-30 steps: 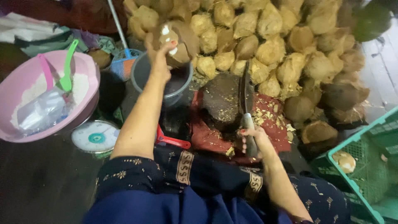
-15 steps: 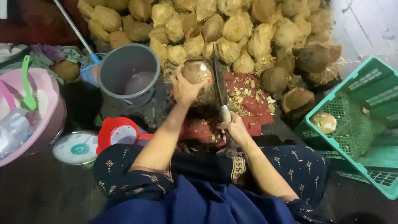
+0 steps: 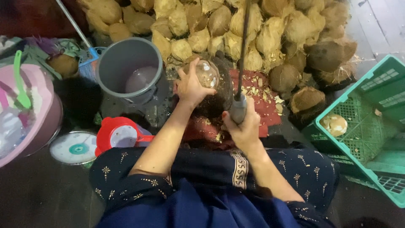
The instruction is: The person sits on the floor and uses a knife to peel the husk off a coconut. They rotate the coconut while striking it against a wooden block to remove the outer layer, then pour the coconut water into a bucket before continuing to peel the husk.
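Observation:
My left hand (image 3: 189, 88) grips a brown coconut (image 3: 206, 74) and holds it on a dark round chopping block (image 3: 217, 103). My right hand (image 3: 244, 122) is closed on the grey handle of a long cleaver (image 3: 242, 46). Its blade stands raised, edge-on to the camera, just right of the coconut. I sit with my legs in dark patterned cloth (image 3: 236, 169) close to the block.
A heap of husked coconuts (image 3: 236, 29) fills the back. A grey bucket with liquid (image 3: 128, 69) stands left of the block. A red jug (image 3: 120, 135), a white scale dial (image 3: 74, 147) and a pink basin (image 3: 29, 114) are left. A green crate (image 3: 371, 122) holding one peeled coconut (image 3: 334, 125) is right.
My left hand brought the coconut from above the grey bucket down onto the block. The cleaver in my right hand has swung up from lying over the block to a raised position.

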